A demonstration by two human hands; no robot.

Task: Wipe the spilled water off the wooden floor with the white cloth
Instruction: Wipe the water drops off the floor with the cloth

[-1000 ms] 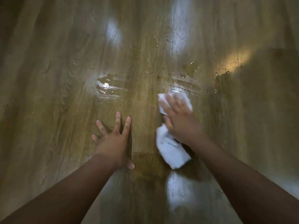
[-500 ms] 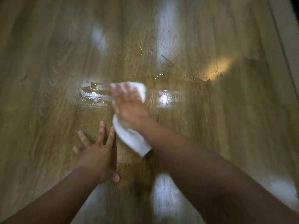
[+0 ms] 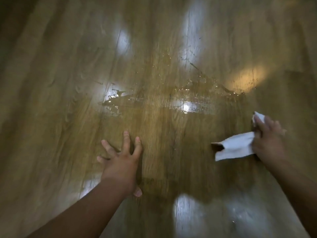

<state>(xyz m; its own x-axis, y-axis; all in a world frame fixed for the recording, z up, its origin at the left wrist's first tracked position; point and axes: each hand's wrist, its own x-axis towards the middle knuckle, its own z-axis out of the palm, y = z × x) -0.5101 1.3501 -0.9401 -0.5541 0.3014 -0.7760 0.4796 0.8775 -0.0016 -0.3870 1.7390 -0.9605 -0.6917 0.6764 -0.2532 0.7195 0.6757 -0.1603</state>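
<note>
Surface: wooden floor (image 3: 51,117), brown planks with visible grain and a glossy finish. Plank seams (image 3: 118,42) run away from the camera. Cool white reflections (image 3: 190,31) sit upper centre, with more near the bottom edge. One warm yellow glow (image 3: 245,79) lies at right. The upper left corner is dark. The frame is soft throughout.

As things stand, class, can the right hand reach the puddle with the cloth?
Probably yes: the right hand holds the cloth beside the puddle, with only floor between.
</note>
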